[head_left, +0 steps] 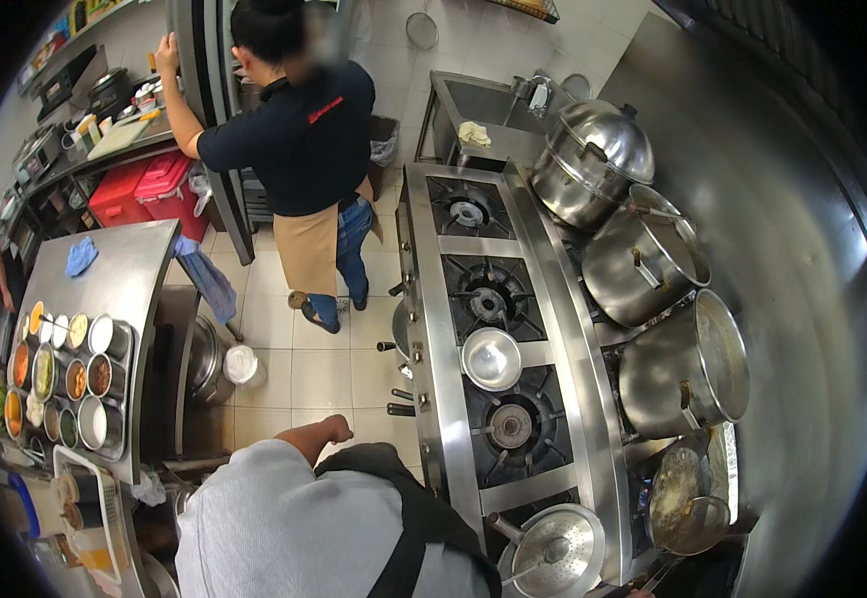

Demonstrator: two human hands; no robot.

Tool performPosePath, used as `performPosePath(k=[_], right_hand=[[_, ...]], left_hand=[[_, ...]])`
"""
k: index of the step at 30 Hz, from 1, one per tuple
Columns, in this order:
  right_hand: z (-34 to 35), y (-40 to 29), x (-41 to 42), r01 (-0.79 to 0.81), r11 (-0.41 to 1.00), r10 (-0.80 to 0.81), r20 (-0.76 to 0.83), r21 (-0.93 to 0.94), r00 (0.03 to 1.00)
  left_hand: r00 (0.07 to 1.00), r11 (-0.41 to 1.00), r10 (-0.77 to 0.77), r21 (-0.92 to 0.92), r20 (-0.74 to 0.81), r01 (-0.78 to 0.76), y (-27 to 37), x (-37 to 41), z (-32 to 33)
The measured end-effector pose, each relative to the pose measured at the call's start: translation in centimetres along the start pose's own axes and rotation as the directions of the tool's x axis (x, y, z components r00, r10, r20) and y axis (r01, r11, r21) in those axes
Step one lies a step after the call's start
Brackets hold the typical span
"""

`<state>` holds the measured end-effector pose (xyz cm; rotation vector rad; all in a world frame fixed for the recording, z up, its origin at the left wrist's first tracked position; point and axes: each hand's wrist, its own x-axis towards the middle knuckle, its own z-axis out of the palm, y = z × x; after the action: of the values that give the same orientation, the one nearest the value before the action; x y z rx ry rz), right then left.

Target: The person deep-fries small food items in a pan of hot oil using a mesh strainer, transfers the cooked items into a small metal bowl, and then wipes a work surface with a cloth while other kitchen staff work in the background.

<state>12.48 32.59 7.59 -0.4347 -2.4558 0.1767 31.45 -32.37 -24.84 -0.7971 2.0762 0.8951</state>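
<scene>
My left hand (pixel 337 429) hangs over the tiled floor between the counter and the stove, its fingers loosely curled, with nothing seen in it. Only a sliver of my right hand (pixel 640 593) shows at the bottom edge, close to the handle of a wire strainer (pixel 705 517); its grip is hidden. The strainer lies over a dark, used wok (pixel 677 482) on a back burner, where a blue flame shows. Nearer me, a perforated metal ladle (pixel 557 549) rests in a metal bowl on the stove. A shiny metal bowl (pixel 491 359) sits between two front burners.
Large steel pots (pixel 661 374) line the back of the stove (pixel 459 418). Left stands a steel counter (pixel 115 250) with a tray of filled metal containers (pixel 121 442). A co-worker (pixel 299 149) stands ahead, one hand on a tall door. A white bucket (pixel 242 366) is on the floor.
</scene>
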Motion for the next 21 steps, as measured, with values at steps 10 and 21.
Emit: performPosePath(k=[10,21], right_hand=[[2.1,1.5,4.0,-0.881,0.402,0.495,0.750,0.249,0.438],[7.9,7.8,7.2,-0.987,-0.079,0.103,0.986,0.139,0.130]], left_hand=[[0.999,0.995,-0.012,-0.097,-0.039,0.008,-0.8,-0.2,0.3],[0.999,0.999,0.043,-0.023,-0.005,-0.043,-0.5,-0.5,0.5]])
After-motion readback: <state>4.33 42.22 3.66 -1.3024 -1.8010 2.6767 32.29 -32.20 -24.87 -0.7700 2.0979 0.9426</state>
